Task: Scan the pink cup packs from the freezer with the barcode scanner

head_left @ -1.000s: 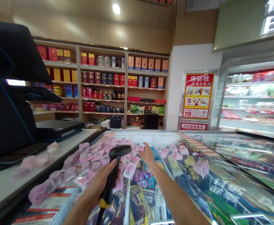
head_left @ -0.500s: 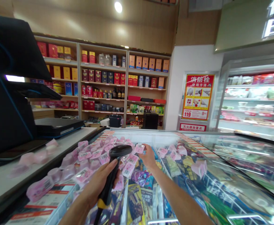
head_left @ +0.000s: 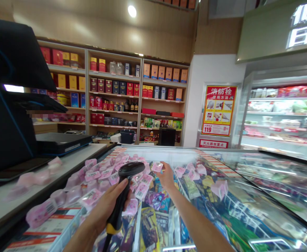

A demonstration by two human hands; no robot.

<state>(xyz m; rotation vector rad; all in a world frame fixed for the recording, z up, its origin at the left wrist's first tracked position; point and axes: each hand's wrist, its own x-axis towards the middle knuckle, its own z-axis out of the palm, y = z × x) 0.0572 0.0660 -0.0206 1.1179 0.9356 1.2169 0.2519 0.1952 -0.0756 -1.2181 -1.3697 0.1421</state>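
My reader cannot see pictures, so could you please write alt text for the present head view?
A left hand grips a black handheld scanner while the right hand holds up a small pink package. More pink packages lie scattered across a glass-topped case. Behind stand shelves of boxes.

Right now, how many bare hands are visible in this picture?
2: the left hand, gripping the black scanner, and the right hand, to its right, holding a pink pack.
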